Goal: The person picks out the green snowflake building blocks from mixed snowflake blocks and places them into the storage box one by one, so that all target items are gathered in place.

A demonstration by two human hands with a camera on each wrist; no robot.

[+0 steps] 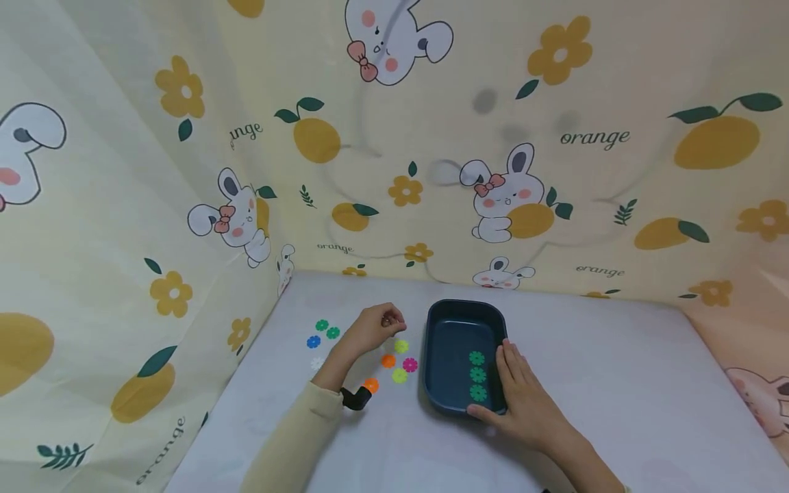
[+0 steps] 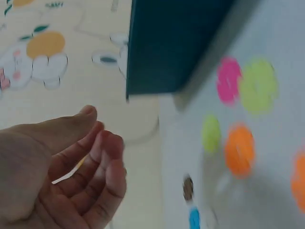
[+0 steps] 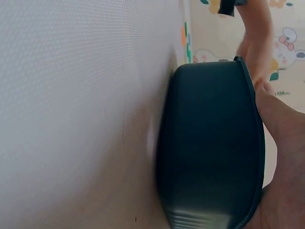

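A dark blue rectangular tray [image 1: 453,404] stands on the white table, with three green flower-shaped pieces [image 1: 477,375] in a row inside along its right side. My right hand [image 1: 533,411] rests against the tray's near right corner, fingers straight along the right rim and thumb at the near rim. Left of the tray, my left hand [image 1: 377,327] hovers above the table, its fingers loosely bent with the thumb close to them. The left wrist view shows no piece between those fingers. Below and beside it lie yellow-green [image 1: 400,375], orange [image 1: 388,361] and magenta [image 1: 409,365] flower pieces.
Further left lie two green pieces [image 1: 333,333], a blue piece [image 1: 314,341] and a white piece [image 1: 317,363]. A brown piece [image 2: 188,188] shows in the left wrist view. A black device [image 1: 356,398] sits at my left wrist. Patterned curtains [image 1: 419,137] border the table.
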